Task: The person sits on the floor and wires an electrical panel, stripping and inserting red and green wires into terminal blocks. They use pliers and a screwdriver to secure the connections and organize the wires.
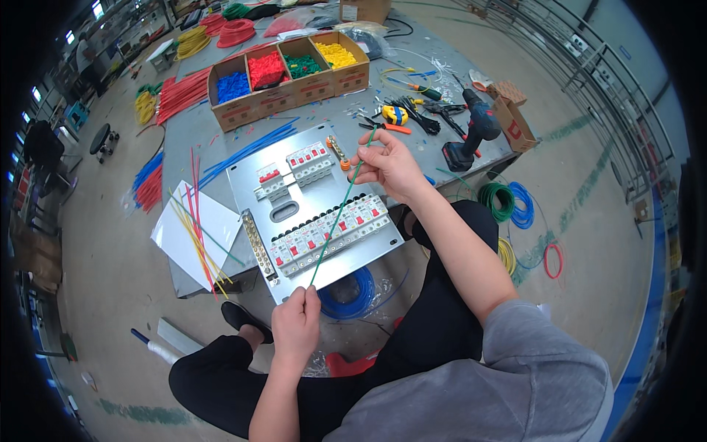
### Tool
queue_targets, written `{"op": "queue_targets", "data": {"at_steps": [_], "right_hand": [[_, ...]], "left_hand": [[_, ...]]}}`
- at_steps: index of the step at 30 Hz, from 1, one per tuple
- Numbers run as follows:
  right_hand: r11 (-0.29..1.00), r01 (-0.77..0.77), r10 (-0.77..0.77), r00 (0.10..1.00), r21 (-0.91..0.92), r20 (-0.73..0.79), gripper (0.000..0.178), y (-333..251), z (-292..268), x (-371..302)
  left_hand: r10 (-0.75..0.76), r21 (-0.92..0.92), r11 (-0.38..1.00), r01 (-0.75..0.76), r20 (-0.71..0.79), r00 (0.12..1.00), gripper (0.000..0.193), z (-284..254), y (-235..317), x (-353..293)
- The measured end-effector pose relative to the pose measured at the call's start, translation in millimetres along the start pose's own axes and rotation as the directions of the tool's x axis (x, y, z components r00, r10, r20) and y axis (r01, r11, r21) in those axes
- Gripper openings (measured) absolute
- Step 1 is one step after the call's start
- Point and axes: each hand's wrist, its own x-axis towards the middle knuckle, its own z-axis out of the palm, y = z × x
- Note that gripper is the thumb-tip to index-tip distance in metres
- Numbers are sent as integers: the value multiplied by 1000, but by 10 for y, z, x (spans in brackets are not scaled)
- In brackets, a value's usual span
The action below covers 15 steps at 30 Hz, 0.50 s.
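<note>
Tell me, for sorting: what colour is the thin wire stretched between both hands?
Green, clearest in the head view: thin wire.

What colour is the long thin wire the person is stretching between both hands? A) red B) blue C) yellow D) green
D: the green wire runs taut from the left hand up to the right hand, crossing over the metal panel with its rows of breakers.
</note>
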Motion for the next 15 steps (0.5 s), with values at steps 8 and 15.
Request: {"op": "queue_targets", "data": {"at_steps": [8,15], "right_hand": [[995,-97,96,994,26,57,21,63,95,-71],[981,-193,192,980,25,55,40,109,125,-135]], "left_hand": [[25,84,996,-23,-26,999,36,18,-34,16],[120,198,974,-107,-54,991,35,30,-70,64]]}}
